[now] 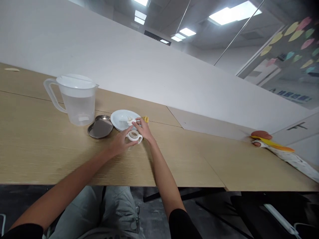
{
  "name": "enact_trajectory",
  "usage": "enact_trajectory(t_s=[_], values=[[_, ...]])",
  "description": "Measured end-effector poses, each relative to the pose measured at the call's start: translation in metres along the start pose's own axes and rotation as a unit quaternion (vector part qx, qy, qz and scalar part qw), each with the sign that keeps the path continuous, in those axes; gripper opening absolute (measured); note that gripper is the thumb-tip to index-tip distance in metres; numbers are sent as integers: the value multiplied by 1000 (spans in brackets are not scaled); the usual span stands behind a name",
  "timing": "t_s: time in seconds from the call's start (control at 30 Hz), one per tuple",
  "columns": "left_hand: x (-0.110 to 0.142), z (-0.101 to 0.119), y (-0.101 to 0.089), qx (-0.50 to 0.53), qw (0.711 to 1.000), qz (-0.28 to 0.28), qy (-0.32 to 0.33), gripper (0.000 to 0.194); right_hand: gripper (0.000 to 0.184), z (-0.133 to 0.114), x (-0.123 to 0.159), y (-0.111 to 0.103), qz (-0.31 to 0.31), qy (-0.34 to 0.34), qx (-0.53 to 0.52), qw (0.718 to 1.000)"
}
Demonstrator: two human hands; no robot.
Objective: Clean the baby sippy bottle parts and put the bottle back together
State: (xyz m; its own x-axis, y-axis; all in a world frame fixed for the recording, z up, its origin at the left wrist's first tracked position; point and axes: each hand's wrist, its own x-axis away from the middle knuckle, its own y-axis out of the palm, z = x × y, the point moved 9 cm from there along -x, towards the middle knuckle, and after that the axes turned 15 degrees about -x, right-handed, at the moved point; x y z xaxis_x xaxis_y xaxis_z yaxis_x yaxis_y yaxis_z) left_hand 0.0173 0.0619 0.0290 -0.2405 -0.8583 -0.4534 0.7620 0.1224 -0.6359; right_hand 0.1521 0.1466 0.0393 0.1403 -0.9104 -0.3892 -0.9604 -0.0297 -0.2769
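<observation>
My left hand [120,143] is closed around a small clear bottle with a white handled collar [137,140], its round mouth facing up with no lid on it. Just beyond it, my right hand [145,130] pinches a small white cap [131,122] over the near right edge of a white plate [117,123]. Something small and pale shows at the cap; I cannot make out what it is. A yellow object [146,119] lies beside the plate, partly hidden behind my right hand.
A shallow metal dish [100,127] sits left of the plate. Behind it stands a lidded clear pitcher [80,104] with liquid inside. A white wall [139,66] borders the wooden table [179,156]. Orange and yellow items [271,141] lie at the far right.
</observation>
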Motion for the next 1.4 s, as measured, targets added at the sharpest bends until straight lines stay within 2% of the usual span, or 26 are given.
enact_trajectory(t_s=[0.13, 0.3, 0.53, 0.73, 0.93, 1.1, 1.27, 1.4], values=[[0, 1, 0, 6, 1000, -2, 5, 77, 45, 0, -3, 0, -1, -23, -10, 1000], [0, 1, -1, 6, 1000, 9, 15, 77, 46, 2, -5, -6, 47, -34, 6, 998], [-1, 1, 0, 3, 1000, 11, 23, 75, 43, 4, -6, -5, 73, -15, -123, 990], [-1, -1, 0, 5, 1000, 8, 13, 73, 40, 6, -4, -6, 91, -3, -157, 983], [0, -1, -1, 2, 1000, 17, 19, 72, 53, 2, -8, -8, 74, -46, -165, 982], [-1, -2, 0, -5, 1000, 11, 16, 72, 43, -5, -7, -7, 57, -85, -144, 984], [-1, -3, 1, 3, 1000, 4, 14, 78, 43, 0, -5, -4, 56, -62, -140, 987], [-1, -3, 2, 1, 1000, 4, 16, 78, 42, 1, -4, -4, 55, -44, -90, 993]])
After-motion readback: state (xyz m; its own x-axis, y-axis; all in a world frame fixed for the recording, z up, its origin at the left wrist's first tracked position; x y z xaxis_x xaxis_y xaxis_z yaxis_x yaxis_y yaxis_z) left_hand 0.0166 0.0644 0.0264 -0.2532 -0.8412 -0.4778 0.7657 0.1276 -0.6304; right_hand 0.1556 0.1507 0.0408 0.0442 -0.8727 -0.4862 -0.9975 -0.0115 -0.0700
